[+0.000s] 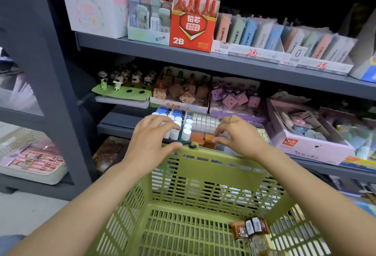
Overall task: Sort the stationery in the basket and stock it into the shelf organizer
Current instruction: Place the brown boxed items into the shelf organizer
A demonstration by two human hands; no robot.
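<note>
A green plastic basket [195, 190] with slotted lattice walls fills the near view, and a few small wrapped packets [251, 228], brown and dark, lie in its near right corner. Both forearms reach over it to the far rim, which sits against the front edge of the middle shelf [120, 122]. The left hand [154, 135] lies spread, its thumb along the basket's far rim and its straight, relaxed fingers [162, 122] resting on top of white round caps [183, 129] that stand upright in a gridded tray at the shelf's front edge. Just beside it, the right hand [236, 135], a ring on one finger, pinches a small orange block [209, 138] between curled fingertips and thumb; the block sits among similar orange-brown blocks [197, 136] in the neighbouring compartment, touching them. Behind these are rows of small pale cubes [205, 120]. Further back on the same shelf stand panda figures [120, 78], a box of brown square items [183, 90] and a box of purple ones [234, 97], with a pink open carton [305, 145] to the right. On the upper shelf stands a red cardboard box [192, 25] marked 2B, between pastel packs.
</note>
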